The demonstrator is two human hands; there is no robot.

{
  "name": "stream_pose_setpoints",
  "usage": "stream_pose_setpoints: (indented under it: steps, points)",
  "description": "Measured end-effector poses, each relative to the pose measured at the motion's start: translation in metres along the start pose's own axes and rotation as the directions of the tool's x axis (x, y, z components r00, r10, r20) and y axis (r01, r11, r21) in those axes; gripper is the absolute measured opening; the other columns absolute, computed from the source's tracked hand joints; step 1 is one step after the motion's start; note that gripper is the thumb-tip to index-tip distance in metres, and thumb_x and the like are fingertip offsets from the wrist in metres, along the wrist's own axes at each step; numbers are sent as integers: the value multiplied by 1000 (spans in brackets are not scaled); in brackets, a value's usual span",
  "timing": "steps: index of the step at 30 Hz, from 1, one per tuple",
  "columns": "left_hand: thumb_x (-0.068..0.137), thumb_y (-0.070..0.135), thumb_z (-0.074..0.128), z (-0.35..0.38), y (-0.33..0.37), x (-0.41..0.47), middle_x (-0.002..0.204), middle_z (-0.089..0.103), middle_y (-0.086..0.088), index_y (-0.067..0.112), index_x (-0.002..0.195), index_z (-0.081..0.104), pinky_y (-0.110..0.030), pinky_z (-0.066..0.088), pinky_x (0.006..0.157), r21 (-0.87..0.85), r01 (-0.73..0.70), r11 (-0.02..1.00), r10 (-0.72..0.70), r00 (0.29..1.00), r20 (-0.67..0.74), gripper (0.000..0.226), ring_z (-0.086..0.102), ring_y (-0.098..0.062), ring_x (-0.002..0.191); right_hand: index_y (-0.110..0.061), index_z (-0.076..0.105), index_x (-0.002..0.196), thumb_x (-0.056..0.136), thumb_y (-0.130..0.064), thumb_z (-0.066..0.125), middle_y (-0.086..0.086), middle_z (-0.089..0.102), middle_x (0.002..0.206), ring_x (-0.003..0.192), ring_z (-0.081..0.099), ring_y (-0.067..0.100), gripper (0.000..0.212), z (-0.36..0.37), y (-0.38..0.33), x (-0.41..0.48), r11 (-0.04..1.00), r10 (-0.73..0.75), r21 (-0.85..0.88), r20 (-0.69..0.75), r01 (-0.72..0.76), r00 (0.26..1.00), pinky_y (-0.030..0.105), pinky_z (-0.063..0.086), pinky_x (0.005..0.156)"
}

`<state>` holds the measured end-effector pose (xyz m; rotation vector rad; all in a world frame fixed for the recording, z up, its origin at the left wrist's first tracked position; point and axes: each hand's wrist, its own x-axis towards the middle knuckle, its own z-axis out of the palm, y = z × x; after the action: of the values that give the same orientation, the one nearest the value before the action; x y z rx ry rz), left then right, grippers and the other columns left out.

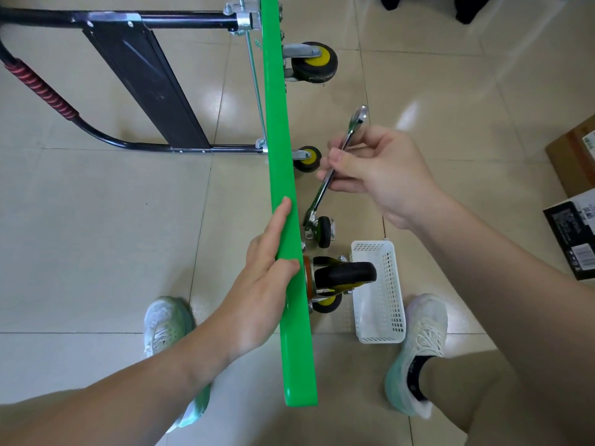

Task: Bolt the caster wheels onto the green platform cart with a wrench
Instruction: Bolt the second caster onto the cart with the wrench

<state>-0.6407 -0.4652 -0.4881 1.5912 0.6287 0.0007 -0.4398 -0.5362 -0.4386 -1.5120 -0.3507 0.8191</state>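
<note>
The green platform cart (283,162) stands on its edge on the tiled floor, its underside facing right. Several black casters with yellow hubs stick out from that side: one at the top (315,64), one in the middle (307,158), one lower down (323,231) and the nearest (341,278). My left hand (267,272) grips the platform's edge, fingers along its left face and thumb over the rim. My right hand (376,170) pinches a silver wrench (335,165); the wrench's lower end sits at the mount of the lower caster.
The cart's black handle frame (141,78) with a red grip lies folded out to the left. A white perforated basket (378,291) stands on the floor right of the nearest caster. Boxes (573,220) lie at the right edge. My shoes flank the cart.
</note>
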Motion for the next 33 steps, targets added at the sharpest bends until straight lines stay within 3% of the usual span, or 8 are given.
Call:
stream_pose_setpoints:
  steps: [7, 12, 18, 21, 24, 27, 30, 33]
  points:
    - [85, 33, 39, 2, 0, -1, 141, 34, 38, 78, 143, 16, -23, 39, 105, -5, -7, 1000, 7, 1000, -30, 77, 42, 18, 125, -11, 70, 88, 76, 9, 77, 10, 76, 91, 89, 74, 27, 25, -6, 3, -65, 922, -351, -137, 92, 361, 932, 28, 59, 80]
    - [82, 34, 39, 6, 2, -1, 149, 39, 24, 79, 140, 21, -40, 36, 119, -11, 15, 1000, -16, 996, -84, 76, 44, 5, 131, -5, 70, 94, 75, 11, 78, 13, 76, 92, 87, 73, 26, 26, -1, 22, -89, 861, -458, -189, 113, 472, 882, 20, 57, 80]
    - [82, 32, 39, 6, 2, -1, 155, 39, 15, 77, 143, 21, -39, 34, 120, -12, 18, 1000, -19, 996, -90, 78, 42, 1, 137, -13, 71, 93, 74, 1, 82, 5, 77, 94, 89, 75, 15, 26, 1, 39, -96, 737, -578, -308, 173, 601, 798, 25, 58, 86]
    - [81, 29, 40, 7, 0, 1, 155, 42, 14, 77, 142, 22, -40, 35, 120, -23, 13, 1000, -15, 995, -98, 79, 42, -2, 140, -7, 72, 92, 72, 17, 80, 9, 76, 96, 92, 74, 10, 32, 2, 51, -96, 639, -642, -370, 227, 674, 733, 20, 57, 86]
    - [82, 29, 40, 7, 0, 2, 154, 42, 11, 80, 139, 23, -38, 38, 117, -27, 10, 1000, -12, 995, -104, 79, 45, -3, 137, -4, 70, 95, 72, 25, 74, 14, 75, 96, 90, 75, 10, 38, 5, 58, -95, 650, -638, -354, 227, 673, 736, 17, 56, 83]
    - [82, 30, 39, 8, -1, 2, 153, 39, 14, 79, 141, 21, -33, 40, 112, -18, 0, 1000, -2, 995, -105, 78, 44, 2, 134, -5, 72, 96, 76, 12, 79, 9, 76, 93, 87, 74, 7, 28, 8, 52, -85, 715, -583, -343, 188, 609, 791, 18, 56, 83]
    - [81, 30, 38, 8, -2, 3, 153, 37, 14, 70, 149, 21, -29, 41, 108, -20, -5, 1000, 2, 993, -116, 81, 45, 10, 128, -25, 69, 96, 77, 0, 80, -4, 74, 90, 85, 71, 3, 33, 14, 41, -75, 768, -527, -308, 195, 562, 827, 27, 58, 86]
    - [80, 27, 41, 7, -4, 4, 156, 41, 5, 71, 149, 23, -48, 43, 112, -34, -21, 999, 17, 994, -107, 84, 49, -14, 137, -27, 66, 91, 78, 5, 76, -7, 73, 87, 85, 70, 4, 36, 18, 35, -64, 825, -458, -253, 228, 506, 859, 27, 57, 87]
